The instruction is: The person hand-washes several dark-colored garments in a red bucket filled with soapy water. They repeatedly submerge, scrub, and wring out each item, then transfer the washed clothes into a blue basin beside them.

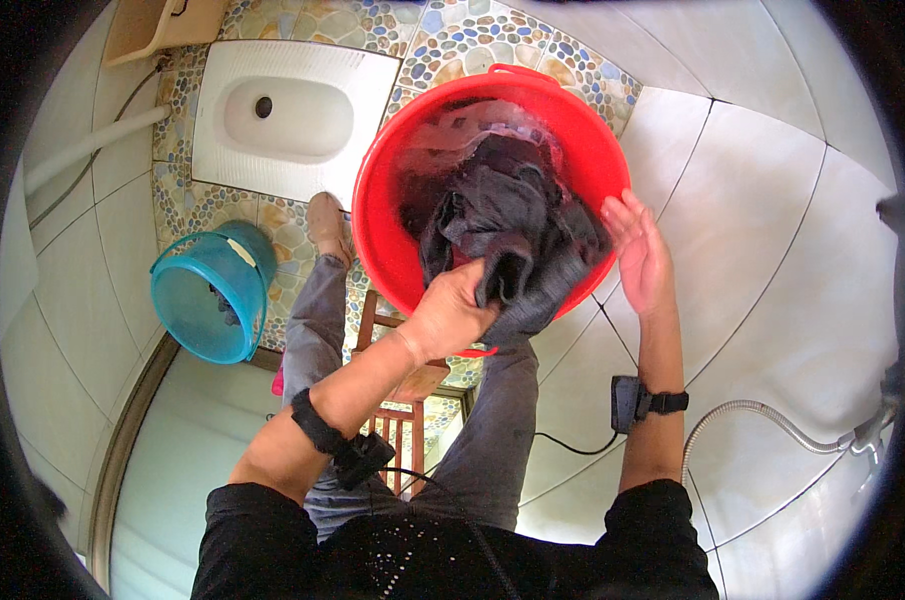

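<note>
A large red plastic basin (370, 187) stands before me with water and wet dark clothing (497, 210) in it. My left hand (449, 311) grips a bunched, rolled edge of the dark garment at the near side of the basin, its fingertips partly hidden by the cloth. Part of the garment hangs over the near rim. Just outside the right rim, my right hand (636, 251) is raised with its fingers extended and holds nothing. Whether its fingertips touch the rim or the cloth, I cannot tell.
A teal plastic bucket (171, 300) with something dark inside stands at the left. Beyond it is a white squat toilet (325, 67) in the pebble-patterned floor. A small wooden chair (411, 382) is between my legs. A metal shower hose (752, 405) curves along the tiled wall at right.
</note>
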Demonstrator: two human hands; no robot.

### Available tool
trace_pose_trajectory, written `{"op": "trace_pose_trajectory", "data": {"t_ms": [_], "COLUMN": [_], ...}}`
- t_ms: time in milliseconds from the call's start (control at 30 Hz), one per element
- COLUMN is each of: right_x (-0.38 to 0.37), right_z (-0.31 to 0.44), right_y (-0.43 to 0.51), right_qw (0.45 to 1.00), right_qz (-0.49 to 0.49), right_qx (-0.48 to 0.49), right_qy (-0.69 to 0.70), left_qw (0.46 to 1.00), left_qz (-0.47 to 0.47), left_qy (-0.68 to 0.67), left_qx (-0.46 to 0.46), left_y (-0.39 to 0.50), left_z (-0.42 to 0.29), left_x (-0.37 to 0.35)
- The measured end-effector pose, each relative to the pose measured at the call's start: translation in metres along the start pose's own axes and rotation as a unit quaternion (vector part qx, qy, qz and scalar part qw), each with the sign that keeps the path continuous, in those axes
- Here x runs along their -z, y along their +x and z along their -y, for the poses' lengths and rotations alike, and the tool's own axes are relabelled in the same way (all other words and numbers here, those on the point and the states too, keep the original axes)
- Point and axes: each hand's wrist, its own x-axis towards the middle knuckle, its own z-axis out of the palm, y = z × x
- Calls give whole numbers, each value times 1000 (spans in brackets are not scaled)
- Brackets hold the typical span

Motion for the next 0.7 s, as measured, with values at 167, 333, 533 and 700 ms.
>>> {"op": "trace_pose_trajectory", "data": {"t_ms": [167, 333, 533, 700], "right_x": [-32, -53, -54, -67], "right_z": [-1, -52, -62, -20], "right_y": [30, 68, 61, 7], "right_qw": [964, 896, 981, 977], "right_qz": [27, 61, -20, 35], "right_qx": [-15, -123, -177, -181], "right_qy": [-265, -422, -83, 107], "left_qw": [966, 949, 935, 935], "left_qz": [23, 64, 95, 121], "left_qy": [216, 266, 317, 334], "left_qx": [-140, -158, -130, -18], "left_y": [-5, -10, -16, -14], "left_z": [2, 12, 26, 32], "left_x": [-2, -2, 12, 22]}}
